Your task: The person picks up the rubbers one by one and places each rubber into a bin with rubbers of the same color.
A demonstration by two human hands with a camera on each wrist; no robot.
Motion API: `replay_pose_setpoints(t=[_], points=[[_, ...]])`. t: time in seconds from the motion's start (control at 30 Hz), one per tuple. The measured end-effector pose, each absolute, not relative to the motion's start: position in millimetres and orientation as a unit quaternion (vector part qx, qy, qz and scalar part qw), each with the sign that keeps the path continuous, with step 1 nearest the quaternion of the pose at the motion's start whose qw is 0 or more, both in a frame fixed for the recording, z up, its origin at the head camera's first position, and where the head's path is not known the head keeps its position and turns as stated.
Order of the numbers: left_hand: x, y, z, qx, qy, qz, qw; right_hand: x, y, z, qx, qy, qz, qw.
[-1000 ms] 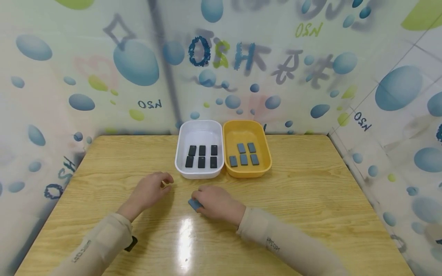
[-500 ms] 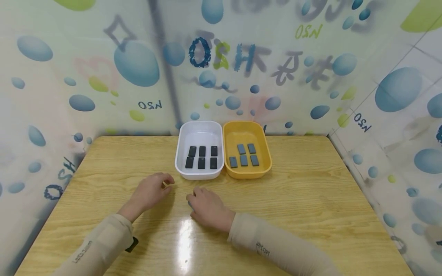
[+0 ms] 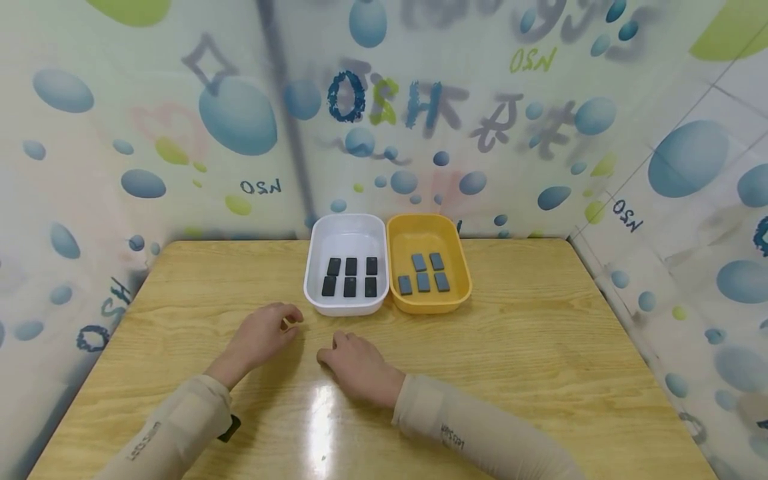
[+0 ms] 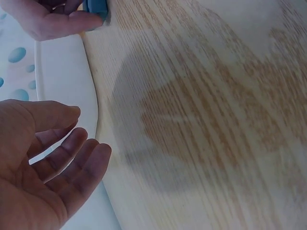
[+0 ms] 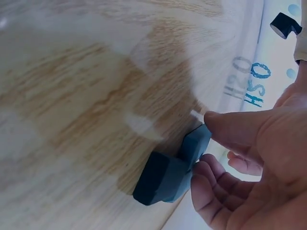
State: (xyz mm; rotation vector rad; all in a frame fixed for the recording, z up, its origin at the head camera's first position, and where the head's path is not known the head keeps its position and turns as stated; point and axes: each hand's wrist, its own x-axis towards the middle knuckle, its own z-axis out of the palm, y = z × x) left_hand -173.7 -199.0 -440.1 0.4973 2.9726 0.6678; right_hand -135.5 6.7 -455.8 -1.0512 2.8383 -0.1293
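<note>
My right hand (image 3: 358, 370) is low over the wooden table, in front of the white tray. In the right wrist view it pinches a small blue-grey block (image 5: 160, 178) between thumb and fingers; the block looks like two joined or overlapping pieces, and I cannot tell which. The hand hides this block in the head view, while its end shows at the top of the left wrist view. My left hand (image 3: 258, 339) hovers by the white tray's near left corner, fingers loosely bent, nothing between them.
A white tray (image 3: 346, 309) holds several black rectangular blocks (image 3: 350, 287) in two rows. Touching its right side, a yellow tray (image 3: 431, 308) holds several blue-grey blocks (image 3: 423, 283). Both stand near the back edge of the table (image 3: 540, 347), before a printed wall covering.
My right hand has shifted slightly left and turned, so the blue-grey block, visible earlier, is now covered in the head view. The left hand stays almost still.
</note>
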Motion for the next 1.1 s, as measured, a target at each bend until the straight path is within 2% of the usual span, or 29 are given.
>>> replay_pose_setpoints(t=[0.47,0.8,1.1], points=[[-175.5,-200.1,-443.5,0.164,0.961,0.221,0.023,-133.9,0.3,-457.4,-0.338,0.940,-0.021,0.042],[-175.0,-198.5,-442.6,0.166,0.962,0.217,0.022,-138.4,1.1,-454.0,-0.342,0.937,-0.020,0.069],[-174.0,-196.9,-444.7,0.168,0.962,0.215,0.019,-139.4,5.4,-450.9,-0.359,0.929,-0.055,0.068]])
